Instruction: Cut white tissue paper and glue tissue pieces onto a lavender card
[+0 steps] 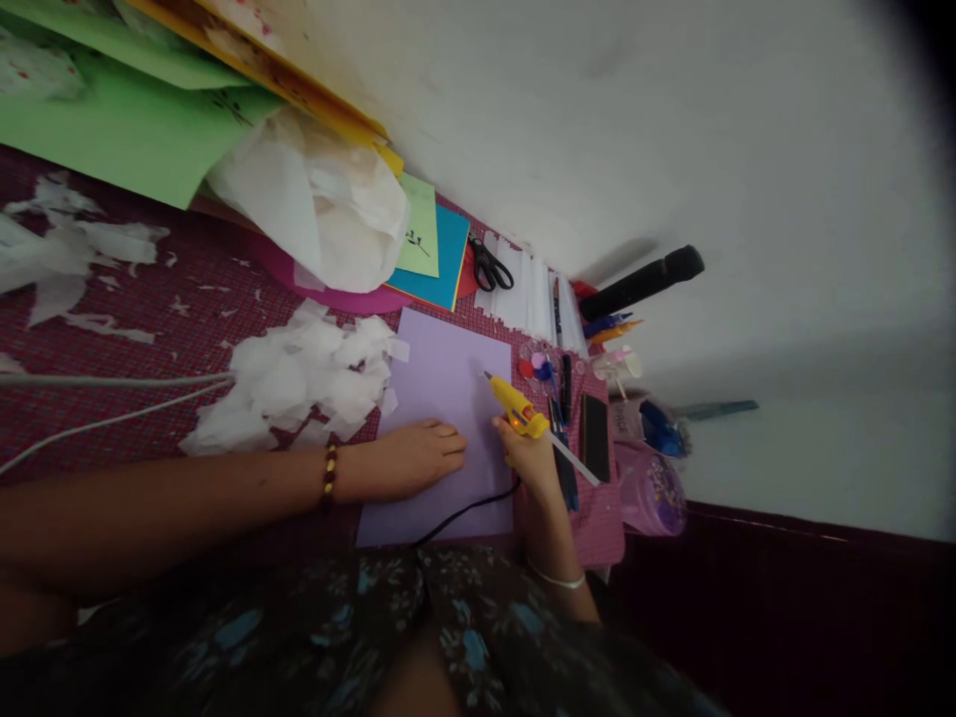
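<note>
A sheet of lilac paper [452,368] lies in front of me on the pink-checked cloth. My left hand [422,460] rests on the sheet, fingers stretched out with nothing in them. On the right, my right hand [532,463] is closed around a yellow hot glue gun [514,400], whose nozzle points up and left over the paper. A white glue stick [574,456] sticks out of its back, and a small orange light shows on its side. The black cord [467,516] runs across the paper's lower part. Torn white tissue pieces [299,373] are heaped along the left edge.
Black scissors [491,267] lie beyond the sheet near blue paper [446,249]. Pens, a dark phone-like slab [596,438] and a pink container [649,488] sit at the right. Crumpled white paper [321,199] stands at back left. A white cable [112,380] crosses the left side.
</note>
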